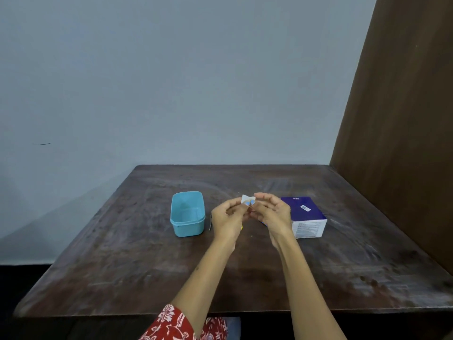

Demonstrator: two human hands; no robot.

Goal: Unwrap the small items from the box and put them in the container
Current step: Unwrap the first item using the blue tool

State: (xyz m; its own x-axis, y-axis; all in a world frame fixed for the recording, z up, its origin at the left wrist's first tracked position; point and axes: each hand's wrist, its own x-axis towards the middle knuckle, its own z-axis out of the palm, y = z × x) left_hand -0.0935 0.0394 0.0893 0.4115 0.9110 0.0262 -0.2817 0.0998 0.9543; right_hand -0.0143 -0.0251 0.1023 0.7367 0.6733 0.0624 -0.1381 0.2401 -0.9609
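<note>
Above the middle of the dark wooden table [147,253], my left hand [226,220] and my right hand [272,213] pinch a small white wrapped item [248,200] with blue marks between their fingertips. The wrapper's top flares open in two flaps. An open, light blue plastic container [188,213] stands just left of my left hand; I cannot make out anything inside. A dark blue and white box [307,217] lies right of my right hand, partly hidden by it.
A thin dark strip [210,222] lies on the table between the container and my left hand. A brown wooden panel [404,131] rises along the table's right edge. A grey wall stands behind the table. A red patterned sleeve [171,322] shows at the near edge.
</note>
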